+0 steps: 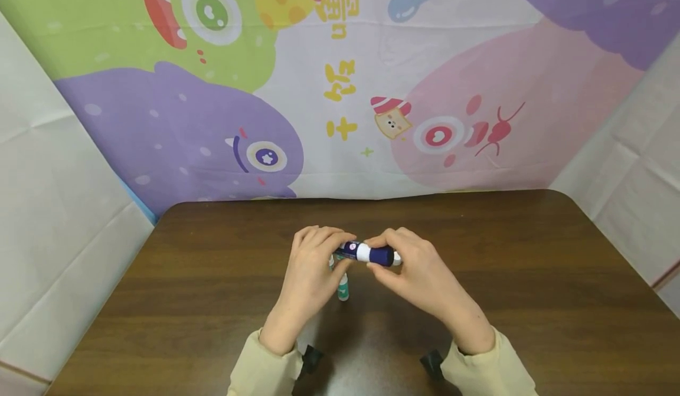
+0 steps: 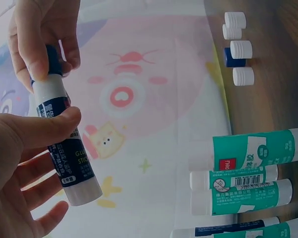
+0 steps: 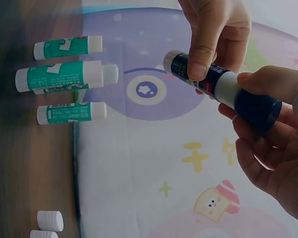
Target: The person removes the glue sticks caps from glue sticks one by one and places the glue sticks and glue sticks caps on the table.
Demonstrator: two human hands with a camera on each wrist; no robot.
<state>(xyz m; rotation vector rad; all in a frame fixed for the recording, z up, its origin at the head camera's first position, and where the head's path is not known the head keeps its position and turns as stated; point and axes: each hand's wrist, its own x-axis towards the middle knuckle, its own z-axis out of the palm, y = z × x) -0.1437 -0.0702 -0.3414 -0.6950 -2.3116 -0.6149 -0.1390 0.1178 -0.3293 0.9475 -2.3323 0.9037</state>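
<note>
A navy glue stick (image 2: 72, 158) with white ends is held in the air above the table, tilted in both wrist views. My left hand (image 1: 313, 266) grips its labelled barrel (image 3: 181, 67) between thumb and fingers. At the other end, my right hand (image 1: 417, 266) pinches the dark blue cap (image 3: 258, 110) with thumb and fingers. The cap sits against the white collar (image 1: 363, 252); whether it is fully seated cannot be told. Beneath my left hand, a green glue stick (image 1: 343, 288) shows in the head view, others there being mostly hidden.
Several green glue sticks (image 2: 258, 148) and one navy glue stick (image 2: 236, 227) are on the brown table (image 1: 212, 301). Apart from them are several white caps (image 2: 243, 77) and a blue cap (image 2: 228, 57). A printed cloth (image 1: 366, 172) hangs behind the table.
</note>
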